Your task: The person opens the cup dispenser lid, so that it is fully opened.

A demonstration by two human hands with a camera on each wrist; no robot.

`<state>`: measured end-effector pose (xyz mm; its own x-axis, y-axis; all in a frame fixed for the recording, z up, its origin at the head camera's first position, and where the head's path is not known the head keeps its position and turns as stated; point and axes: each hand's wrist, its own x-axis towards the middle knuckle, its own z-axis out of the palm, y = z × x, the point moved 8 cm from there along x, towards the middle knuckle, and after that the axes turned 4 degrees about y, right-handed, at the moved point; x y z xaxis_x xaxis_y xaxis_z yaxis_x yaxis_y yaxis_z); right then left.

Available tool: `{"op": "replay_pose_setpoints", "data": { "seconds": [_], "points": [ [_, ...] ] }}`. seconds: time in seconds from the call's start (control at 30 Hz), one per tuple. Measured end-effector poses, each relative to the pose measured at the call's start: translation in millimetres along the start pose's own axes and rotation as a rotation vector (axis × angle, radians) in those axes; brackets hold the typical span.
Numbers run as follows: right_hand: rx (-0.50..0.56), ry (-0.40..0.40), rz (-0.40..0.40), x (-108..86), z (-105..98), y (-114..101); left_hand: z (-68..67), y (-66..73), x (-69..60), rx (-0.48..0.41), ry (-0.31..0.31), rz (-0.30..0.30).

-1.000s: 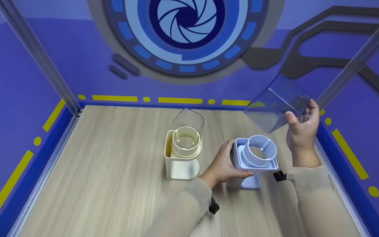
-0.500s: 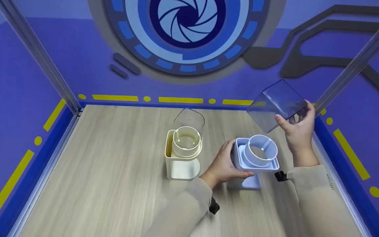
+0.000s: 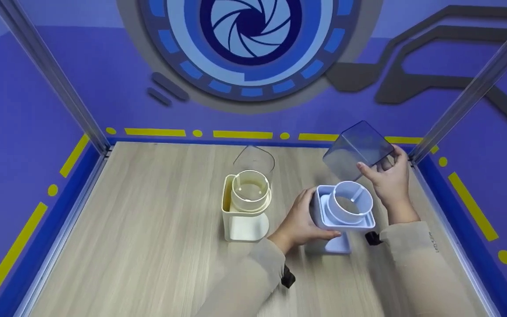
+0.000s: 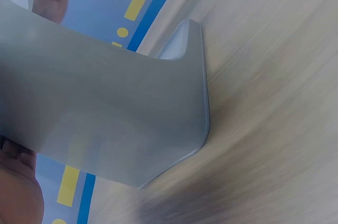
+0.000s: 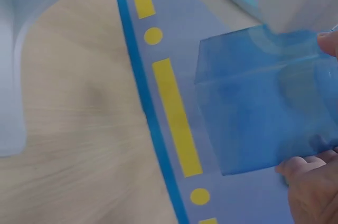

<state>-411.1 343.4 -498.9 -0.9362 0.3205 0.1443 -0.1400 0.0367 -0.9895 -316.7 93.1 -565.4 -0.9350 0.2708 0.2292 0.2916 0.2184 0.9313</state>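
Observation:
In the head view, my left hand [image 3: 299, 222] grips the side of a light-blue plastic stand [image 3: 324, 215], which has a round collar on top and a foot below. Its smooth back [image 4: 121, 97] fills much of the left wrist view, with the lower edge at or near the table. Behind and to the right of the stand, my right hand [image 3: 390, 182] holds a clear bluish, square-sided container [image 3: 357, 149] in the air, tilted, thumb on the near side. The container [image 5: 259, 102] looks see-through in the right wrist view. A gap separates it from the collar.
A cream stand [image 3: 231, 226] of the same shape stands upright on the wooden table [image 3: 148, 220], left of my left hand. Behind it is a clear, thin-edged piece [image 3: 253, 159]. Blue walls with yellow marks and metal posts [image 3: 469, 97] border the table.
My right hand has lowered the clear container and brought it left, closer to the blue stand, with its tilt changing. My left hand and both stands have stayed almost still.

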Motion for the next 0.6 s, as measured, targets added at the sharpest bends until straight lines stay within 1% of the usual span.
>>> {"op": "replay_pose_setpoints", "data": {
  "seconds": [0.13,0.27,0.37,0.5,0.6],
  "points": [
    [-0.079,-0.046,0.033,0.2,2.8,17.5,0.5,0.8,-0.5,-0.012,0.001,0.005],
    [-0.207,-0.094,0.050,-1.8,4.5,30.8,1.3,0.4,-0.2,-0.011,-0.002,-0.006],
    [-0.297,-0.109,0.069,-3.0,5.3,39.7,1.4,-0.5,0.0,-0.013,-0.005,-0.019],
    [-0.340,-0.118,0.100,-3.9,8.8,50.2,0.6,-1.6,-0.1,-0.020,-0.003,-0.027],
    [-0.334,-0.129,0.113,-4.1,12.9,55.7,-0.5,-2.2,0.2,-0.025,0.000,-0.026]
  ]
}}
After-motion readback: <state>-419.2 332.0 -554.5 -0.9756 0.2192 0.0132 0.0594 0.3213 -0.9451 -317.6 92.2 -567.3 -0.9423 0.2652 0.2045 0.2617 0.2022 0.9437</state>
